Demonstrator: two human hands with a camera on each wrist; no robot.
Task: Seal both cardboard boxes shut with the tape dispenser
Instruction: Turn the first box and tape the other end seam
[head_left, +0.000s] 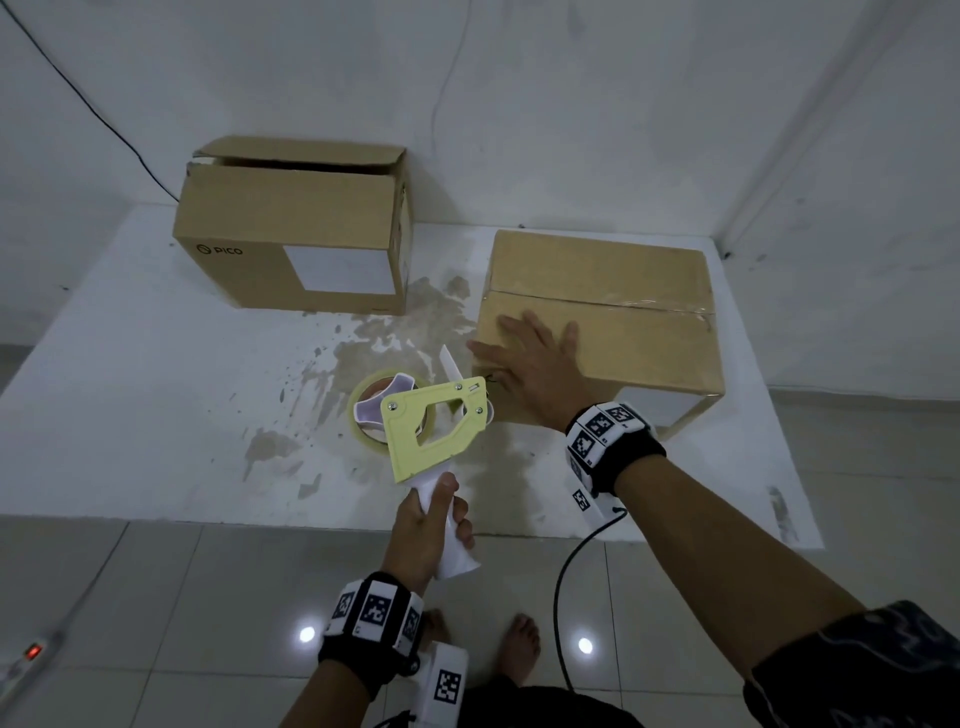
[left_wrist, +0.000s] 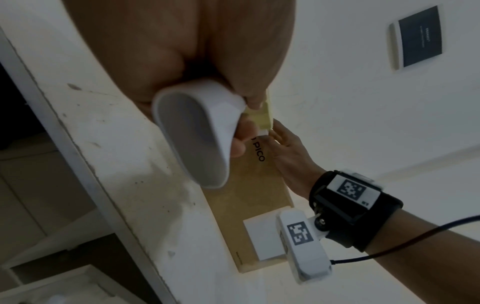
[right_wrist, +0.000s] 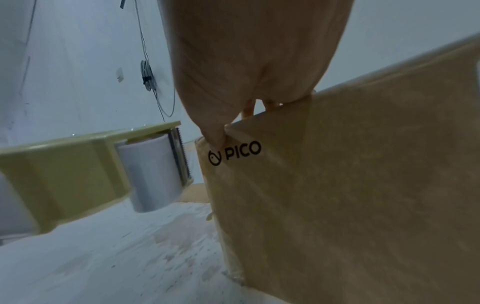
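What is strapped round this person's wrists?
Each bare forearm wears a black wrist band carrying white blocks printed with black square codes. A white camera pod hangs under the right wrist, trailing a dark cable. A dark patterned sleeve covers the right upper arm.

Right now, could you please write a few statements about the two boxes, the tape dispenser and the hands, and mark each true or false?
1. The left hand grips the tape dispenser by its white handle. True.
2. The right hand is curled into a fist. False: it lies flat on the right cardboard box.
3. The left cardboard box is taped shut. False: its top flaps gape.
4. Clear tape runs along the right cardboard box's top seam. True.
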